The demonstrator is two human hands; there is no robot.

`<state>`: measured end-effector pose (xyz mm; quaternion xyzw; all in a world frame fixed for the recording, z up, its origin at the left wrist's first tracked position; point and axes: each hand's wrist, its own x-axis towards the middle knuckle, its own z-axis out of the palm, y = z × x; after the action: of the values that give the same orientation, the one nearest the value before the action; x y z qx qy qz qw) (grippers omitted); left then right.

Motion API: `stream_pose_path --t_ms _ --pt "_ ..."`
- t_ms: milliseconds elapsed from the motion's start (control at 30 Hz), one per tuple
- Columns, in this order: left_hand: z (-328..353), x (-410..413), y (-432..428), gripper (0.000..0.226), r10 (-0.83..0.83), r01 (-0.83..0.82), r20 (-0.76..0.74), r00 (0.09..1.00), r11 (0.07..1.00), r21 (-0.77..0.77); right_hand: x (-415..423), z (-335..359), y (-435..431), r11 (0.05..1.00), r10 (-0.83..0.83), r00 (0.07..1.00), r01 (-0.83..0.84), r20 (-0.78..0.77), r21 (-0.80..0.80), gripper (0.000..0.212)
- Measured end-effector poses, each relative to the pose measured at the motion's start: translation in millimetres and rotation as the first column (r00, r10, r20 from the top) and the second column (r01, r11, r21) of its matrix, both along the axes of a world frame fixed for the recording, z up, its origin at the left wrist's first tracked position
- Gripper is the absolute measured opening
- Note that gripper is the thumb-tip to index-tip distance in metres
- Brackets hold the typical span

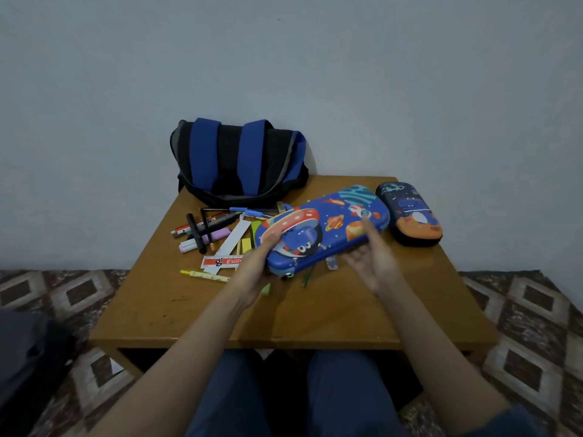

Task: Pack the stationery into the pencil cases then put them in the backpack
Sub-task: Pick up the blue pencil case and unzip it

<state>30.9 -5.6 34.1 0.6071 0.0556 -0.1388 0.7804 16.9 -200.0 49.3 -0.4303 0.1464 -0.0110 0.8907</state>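
While you hold the blue pencil case [328, 228] by its two ends, left hand [258, 269] curled round one and right hand [373, 260] pinching the other, thumb on top, it hangs closed and tilted between your palms. Loosen either grip and it could drop onto the pens [202, 234] just beyond your left hand, knocking them off the table [315, 316].

Only one piece of writing can be read, left of centre in the frame. A short ruler [220, 262] lying on the surface carries a red band with a large dark letter "g" and, beside it, small white letters that seem to read "g'sof". The word is cut off where the blue pencil case [328, 225] overlaps the ruler's right end. The ruler's scale marks are too small to read.
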Motion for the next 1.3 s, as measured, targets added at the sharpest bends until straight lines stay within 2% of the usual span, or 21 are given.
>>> stream_pose_path --t_ms 100,233,333,400,500,600,667,800,967,1100,1200,1300 --pt "5 -7 -21 0.047 0.029 -0.029 0.026 0.999 0.999 0.031 -5 -7 28 0.996 -0.020 1.000 0.020 -0.008 -0.082 0.029" --pt "4 -16 -26 0.045 0.058 -0.063 0.065 0.996 0.995 0.079 -8 -13 46 0.997 -0.075 0.997 0.075 -0.011 -0.027 0.025" --pt "0 -30 -22 0.045 -0.083 0.077 0.026 0.996 0.983 0.169 -7 -14 44 0.994 -0.106 0.994 0.106 -0.039 -0.012 0.029" --pt "-6 -41 -25 0.034 -0.165 0.155 0.014 0.986 0.950 0.271 -7 -13 42 0.992 -0.128 0.990 0.129 -0.055 0.002 0.034" --pt "-16 -47 -31 0.004 -0.083 0.020 0.131 0.988 0.904 0.428 -8 -12 41 0.985 -0.163 0.982 0.167 -0.100 0.036 0.037" --pt "-17 -47 -33 0.007 -0.036 -0.100 0.257 0.966 0.862 0.496 -10 -12 42 0.980 -0.188 0.975 0.193 -0.117 0.041 0.037" --pt "-14 -50 -36 0.006 -0.042 -0.119 0.298 0.954 0.857 0.502 -11 -13 45 0.979 -0.193 0.976 0.198 -0.105 0.046 0.038" --pt "-11 -52 -40 0.010 0.056 -0.213 0.318 0.947 0.849 0.484 -13 -12 52 0.978 -0.193 0.977 0.199 -0.095 0.057 0.036" --pt "-10 -53 -24 0.016 -0.034 -0.209 0.351 0.936 0.748 0.630 -11 -11 40 0.982 -0.185 0.977 0.189 -0.108 0.026 0.030" --pt "0 -47 -6 0.010 0.051 -0.230 0.327 0.944 0.810 0.539 -10 -11 27 0.993 -0.118 0.982 0.118 -0.149 -0.010 0.041" --pt "8 -38 6 0.009 0.146 -0.275 0.307 0.940 0.858 0.434 -12 -10 16 1.000 0.007 0.986 -0.008 -0.164 -0.006 0.035" --pt "16 -29 15 0.007 0.176 -0.282 0.301 0.937 0.891 0.357 -17 -12 10 0.987 0.159 0.974 -0.160 -0.163 0.005 0.029"
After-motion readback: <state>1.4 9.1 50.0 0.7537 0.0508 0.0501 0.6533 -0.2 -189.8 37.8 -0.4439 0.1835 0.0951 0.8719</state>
